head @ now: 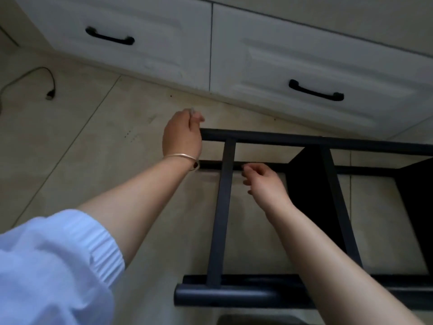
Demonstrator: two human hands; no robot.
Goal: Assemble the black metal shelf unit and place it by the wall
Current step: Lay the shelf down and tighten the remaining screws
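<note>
The black metal shelf unit lies on its side on the beige tiled floor, long axis running rightward out of view. Two crossbars and two dark panels show. The left hand at its far rail end pinches something small and blurred; the right hand's grip is loosely curled, holding nothing.

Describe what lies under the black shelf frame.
Under the shelf frame, beige floor tiles show between its bars. Black shelf panels cover the floor further right.
</note>
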